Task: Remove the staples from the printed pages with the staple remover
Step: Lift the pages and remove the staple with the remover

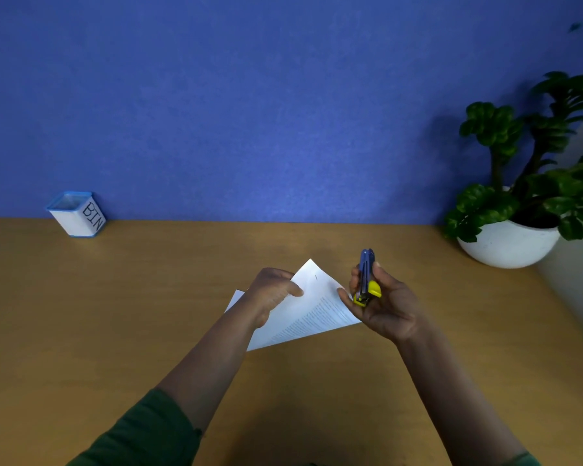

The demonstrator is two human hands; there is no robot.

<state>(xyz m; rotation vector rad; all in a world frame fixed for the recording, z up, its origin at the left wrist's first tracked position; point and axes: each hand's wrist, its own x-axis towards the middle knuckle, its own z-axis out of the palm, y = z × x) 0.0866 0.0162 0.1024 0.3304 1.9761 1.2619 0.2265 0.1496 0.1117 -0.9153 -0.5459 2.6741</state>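
Note:
The printed pages (312, 311) are a white stapled sheaf held just above the wooden desk (115, 314), one corner pointing away from me. A small dark staple (316, 277) shows near that far corner. My left hand (273, 292) pinches the sheaf's left edge, thumb on top. My right hand (382, 302) grips a blue and yellow staple remover (367, 279), held upright to the right of the pages, a finger touching the paper's right edge. The tool's tip is apart from the staple.
A small white box with a blue rim, labelled BIN (76, 214), stands at the back left against the blue wall. A potted green plant in a white bowl (509, 243) occupies the back right corner.

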